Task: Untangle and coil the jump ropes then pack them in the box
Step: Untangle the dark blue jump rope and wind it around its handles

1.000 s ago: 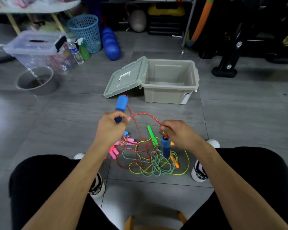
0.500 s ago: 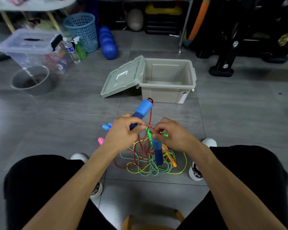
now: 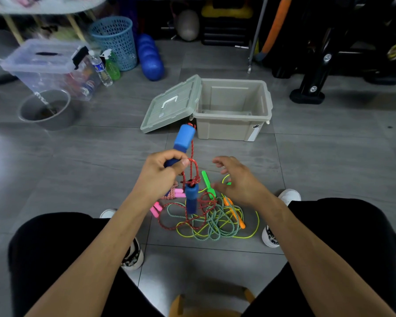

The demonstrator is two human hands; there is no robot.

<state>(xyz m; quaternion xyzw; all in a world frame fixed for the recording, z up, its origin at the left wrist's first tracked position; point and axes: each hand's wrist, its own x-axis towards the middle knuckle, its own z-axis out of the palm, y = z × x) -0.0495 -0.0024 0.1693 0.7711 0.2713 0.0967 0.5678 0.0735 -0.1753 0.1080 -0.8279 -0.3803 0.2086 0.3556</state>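
Note:
My left hand (image 3: 160,173) grips a blue foam handle (image 3: 183,139) of the red rope (image 3: 191,165), pointing up and away. The rope's second blue handle (image 3: 191,199) hangs from the looped red cord just below that hand. My right hand (image 3: 238,179) hovers open to the right, fingers spread, touching nothing. Under both hands a tangled pile (image 3: 212,219) of green, yellow and red ropes lies on the floor, with a green handle (image 3: 207,184), orange handles (image 3: 234,213) and pink handles (image 3: 157,209). The beige box (image 3: 233,128) stands open behind, empty.
The box's lid (image 3: 169,105) leans against its left side. A clear lidded tub (image 3: 46,67), a grey bowl (image 3: 44,110), bottles and a blue basket (image 3: 114,40) stand at the far left. Black exercise equipment (image 3: 325,65) fills the far right. My shoes flank the pile.
My right hand has let go of the red rope and drawn off to the right, fingers opening. The lower blue handle now hangs free from the cord held by my left hand.

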